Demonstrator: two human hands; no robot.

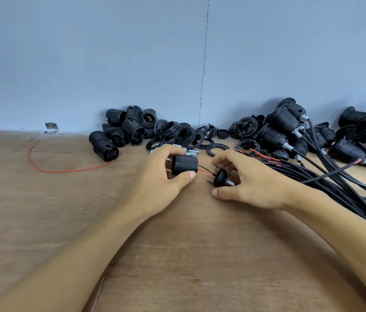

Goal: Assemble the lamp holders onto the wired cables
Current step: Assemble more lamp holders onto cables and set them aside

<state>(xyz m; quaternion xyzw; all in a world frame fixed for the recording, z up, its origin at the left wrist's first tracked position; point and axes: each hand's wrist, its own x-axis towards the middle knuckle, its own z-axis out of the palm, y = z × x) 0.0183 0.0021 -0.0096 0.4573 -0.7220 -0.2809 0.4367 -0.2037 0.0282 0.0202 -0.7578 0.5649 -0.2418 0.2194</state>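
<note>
— What lies nearest?

— Your two bare forearms reach in over the brown wooden desk [177, 255].

— And your hands?

— Your left hand [164, 174] grips a black ribbed plastic lamp holder shell [184, 165], lying on its side, fingers curled over the top and thumb pressed under its right rim. Your right hand [249, 183] curls its fingers over a black domed plastic cap [220, 177]; your thumb lies stretched out just below it. Thin red and black wires [203, 171] run across the gap from the shell to the cap, so the two parts are near but apart.

— To your right?

— A thick bundle of black sheathed cables [335, 190] fans across the desk, with bared red tips near your right fingers.

— Farther back?

— Small silver metal tubes [191, 152] sit just behind your left hand. A loose curved red wire [49, 168] lies well to the left. Behind that there is a heap of black ribbed shells [123, 129], a scatter of flat black plastic rings [177, 134], and on the right a pile of black holders already on cables [285, 127]. All of it rests against the blue-grey wall [110, 52], where a small metal bracket [52, 127] sits at the left.
</note>
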